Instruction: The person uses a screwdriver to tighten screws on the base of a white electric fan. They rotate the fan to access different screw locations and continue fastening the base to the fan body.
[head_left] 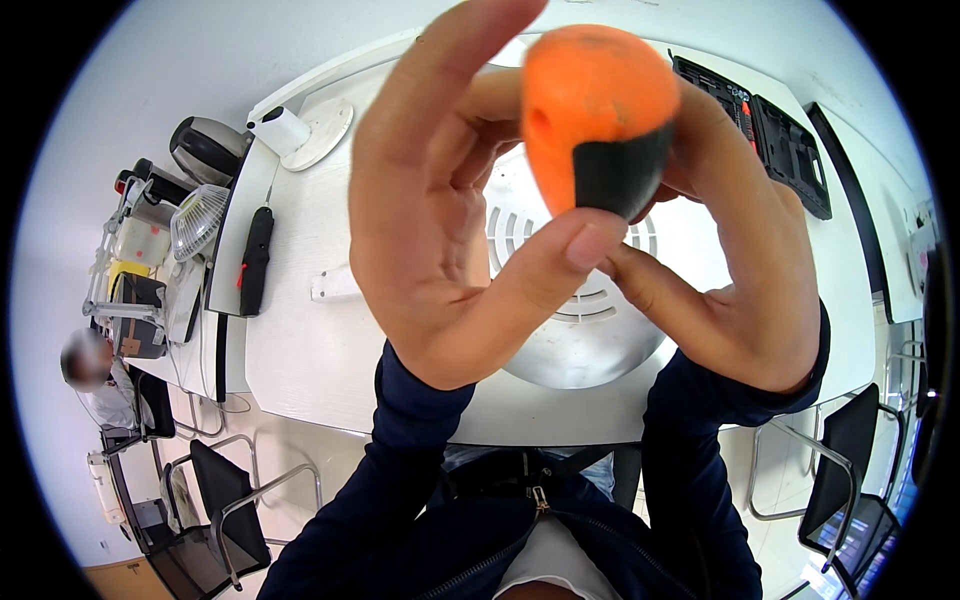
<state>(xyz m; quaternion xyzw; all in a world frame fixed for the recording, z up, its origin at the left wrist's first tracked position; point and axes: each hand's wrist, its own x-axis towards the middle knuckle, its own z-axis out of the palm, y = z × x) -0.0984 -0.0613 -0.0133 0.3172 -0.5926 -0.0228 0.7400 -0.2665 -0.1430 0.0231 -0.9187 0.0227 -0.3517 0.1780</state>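
Close in front of me, both hands hold up an orange-and-black tool handle (pixel 600 95) with a rounded orange end turned toward me. Whatever lies beyond its end is hidden. My left hand (pixel 430 250) grips it from the left, thumb on the black part and one finger raised. From the right, my right hand (pixel 745 240) curls its fingers around the back, its thumb near the left one. Beneath them on the table lies a round silver metal dish (pixel 585 360) with curved slots, partly covered by my hands.
A white table (pixel 300 370) spans the front. At its left lie a black powered screwdriver (pixel 257 260) and a white round base with a stub (pixel 320 135). An open black tool case (pixel 790 145) sits back right. Chairs (pixel 235 500) stand below; a person (pixel 115 395) sits far left.
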